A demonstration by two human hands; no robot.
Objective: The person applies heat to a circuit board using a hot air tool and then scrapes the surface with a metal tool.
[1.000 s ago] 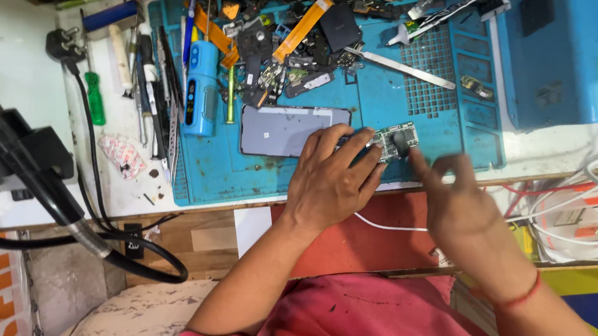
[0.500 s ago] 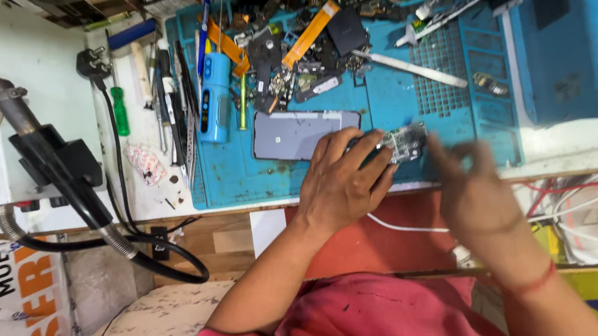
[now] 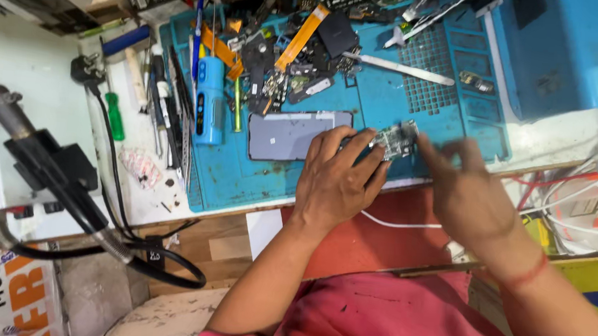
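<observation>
Since a moment ago my right hand (image 3: 469,194) has blurred beside the small green circuit board (image 3: 396,140); its grip I cannot tell. My left hand (image 3: 336,181), palm down, pinches that board over the blue silicone work mat (image 3: 242,178).

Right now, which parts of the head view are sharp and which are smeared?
Head view: the right hand is motion-blurred; the left hand and the small circuit board it holds are fairly sharp, as is the blue work mat; lighting is even.
</observation>
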